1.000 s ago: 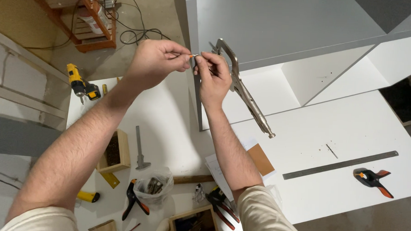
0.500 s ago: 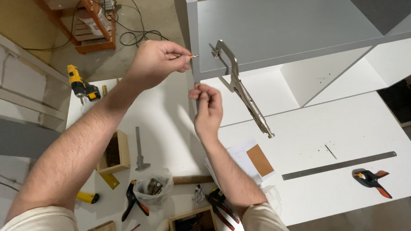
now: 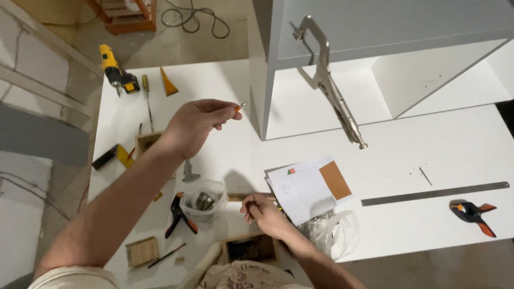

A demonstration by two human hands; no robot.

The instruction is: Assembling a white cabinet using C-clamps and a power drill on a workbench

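Observation:
My left hand is raised over the white table and pinches a small thin piece with an orange tip between thumb and fingers. My right hand is low near the table's front, fingers curled, beside a stack of papers and a clear cup of screws. Whether it holds anything is unclear. A steel locking clamp hangs on the front edge of a white cabinet, to the right of my left hand.
A steel ruler and a black-and-orange spring clamp lie at the right. A yellow drill, a screwdriver, wooden boxes and a second spring clamp sit at the left. A plastic bag is near the front edge.
My right hand has dropped from the clamp, where it met my left hand, down to the table front by the papers. My left hand has drawn back from the cabinet edge, still pinching the small piece.

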